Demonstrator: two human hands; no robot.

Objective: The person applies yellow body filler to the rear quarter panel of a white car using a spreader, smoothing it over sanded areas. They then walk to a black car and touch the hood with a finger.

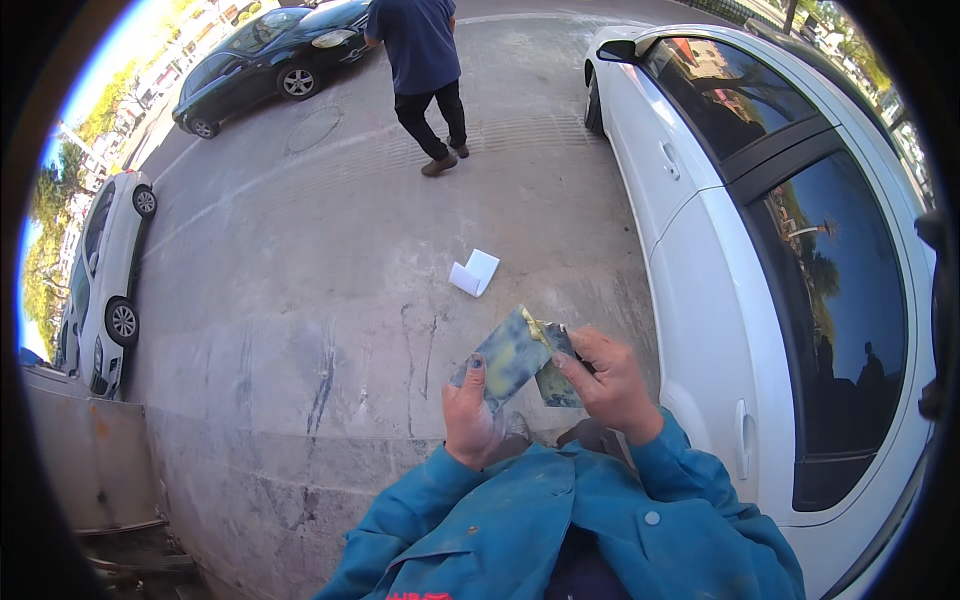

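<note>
In front of my chest, my left hand (473, 408) grips a flat rectangular sheet (513, 352), mottled blue-grey and yellow-green, with the thumb on its upper face. My right hand (606, 383) pinches a smaller dark piece (558, 383) of similar mottled colour between thumb and fingers. The two pieces meet or overlap at a ragged yellow edge (533, 325); whether they are joined there I cannot tell. They look like worn sandpaper, but the surface is too coarse to be sure. Both hands look dusty, and blue sleeves cover my forearms.
A folded white paper (482, 268) lies on the concrete ground (270, 290) ahead. Close on my right stands a white car (700, 240). Another white car (110, 260) and a black car (270, 65) are at left. Someone in dark clothes (418, 60) stands beyond; a metal panel (95, 450) is lower left.
</note>
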